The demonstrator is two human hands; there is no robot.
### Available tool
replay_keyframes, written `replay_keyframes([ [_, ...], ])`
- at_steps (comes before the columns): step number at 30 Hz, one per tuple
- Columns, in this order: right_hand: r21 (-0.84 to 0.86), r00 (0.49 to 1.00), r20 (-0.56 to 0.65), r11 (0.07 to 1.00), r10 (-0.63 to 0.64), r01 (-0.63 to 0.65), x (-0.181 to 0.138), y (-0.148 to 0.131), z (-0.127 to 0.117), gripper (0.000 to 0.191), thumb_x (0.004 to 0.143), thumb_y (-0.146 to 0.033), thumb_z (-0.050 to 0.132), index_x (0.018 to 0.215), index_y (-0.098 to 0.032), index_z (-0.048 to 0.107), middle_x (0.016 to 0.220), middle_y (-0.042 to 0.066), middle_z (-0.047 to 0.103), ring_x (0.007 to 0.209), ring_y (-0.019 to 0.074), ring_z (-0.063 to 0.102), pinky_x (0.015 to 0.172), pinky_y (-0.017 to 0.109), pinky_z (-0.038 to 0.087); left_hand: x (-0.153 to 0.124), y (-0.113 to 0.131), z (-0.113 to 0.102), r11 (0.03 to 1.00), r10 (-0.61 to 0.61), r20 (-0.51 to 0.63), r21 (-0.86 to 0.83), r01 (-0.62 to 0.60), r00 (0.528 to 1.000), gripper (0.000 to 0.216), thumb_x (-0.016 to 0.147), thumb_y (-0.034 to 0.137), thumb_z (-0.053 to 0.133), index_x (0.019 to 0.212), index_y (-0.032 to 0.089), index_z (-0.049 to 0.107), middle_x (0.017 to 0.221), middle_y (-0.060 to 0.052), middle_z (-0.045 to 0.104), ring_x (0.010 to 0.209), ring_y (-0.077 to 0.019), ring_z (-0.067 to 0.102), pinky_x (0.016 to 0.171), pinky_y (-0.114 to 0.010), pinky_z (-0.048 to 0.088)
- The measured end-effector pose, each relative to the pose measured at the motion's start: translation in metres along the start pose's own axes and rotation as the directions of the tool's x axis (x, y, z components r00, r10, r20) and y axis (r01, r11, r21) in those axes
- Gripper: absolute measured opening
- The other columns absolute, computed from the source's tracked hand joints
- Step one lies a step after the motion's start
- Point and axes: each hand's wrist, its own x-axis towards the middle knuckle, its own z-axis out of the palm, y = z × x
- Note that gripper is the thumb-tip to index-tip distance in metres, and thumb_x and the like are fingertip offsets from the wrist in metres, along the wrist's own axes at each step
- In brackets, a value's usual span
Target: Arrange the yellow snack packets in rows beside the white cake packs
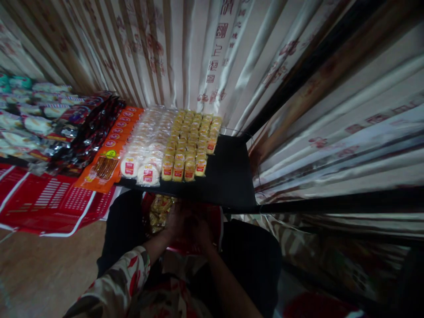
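My left hand (175,221) and my right hand (202,232) are low in the dark shade under the front edge of a black shelf (228,176). Both reach into a red bag or box (215,221) that holds yellow snack packets (159,212). The fingers are too dark and blurred to make out. On the shelf above stand rows of yellow packets with red labels (190,141), beside rows of round white packets (149,141).
Orange sausage packs (109,154) and dark shiny bags (86,128) lie left of the white packets. A red plastic crate (49,198) sits at the left. Patterned curtains (298,88) hang behind and to the right. The wooden floor (39,274) shows at lower left.
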Motion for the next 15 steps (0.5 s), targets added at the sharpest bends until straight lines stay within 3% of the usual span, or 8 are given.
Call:
replay_keyframes([
  [5,0.136,0.993,-0.120,0.990,-0.016,0.033,-0.008,-0.012,-0.004,0.036,0.080,-0.020,0.041,0.108,-0.016,0.063,0.114,0.009,0.065,0.107,0.0189,0.059,0.097,0.031,0.041,-0.026,0.001,-0.017,0.992,-0.122,-0.145,-0.044,0.117,0.982,0.033,0.082,0.017,0.043,0.112,0.013,0.055,0.112,-0.012,0.056,0.107,-0.0236,0.048,0.097,-0.035,0.038],
  [9,0.317,0.977,-0.213,0.947,0.020,0.050,-0.012,-0.022,-0.009,0.036,0.083,-0.037,0.043,0.104,-0.015,0.062,0.111,0.012,0.065,0.104,0.0209,0.060,0.095,0.034,0.042,-0.043,0.012,-0.030,0.977,-0.144,-0.224,-0.185,0.103,0.964,0.029,0.083,0.022,0.044,0.108,0.012,0.054,0.109,-0.013,0.055,0.101,-0.0216,0.052,0.091,-0.033,0.042],
  [15,0.561,0.929,-0.349,0.821,0.122,0.103,-0.019,-0.025,-0.010,0.037,0.065,-0.050,0.062,0.084,-0.019,0.057,0.086,0.007,0.069,0.081,0.0211,0.066,0.074,0.032,0.052,-0.062,0.029,-0.037,0.917,-0.121,-0.291,-0.399,-0.006,0.949,0.029,0.086,0.027,0.041,0.110,0.014,0.049,0.109,-0.011,0.052,0.100,-0.0197,0.053,0.089,-0.033,0.044],
])
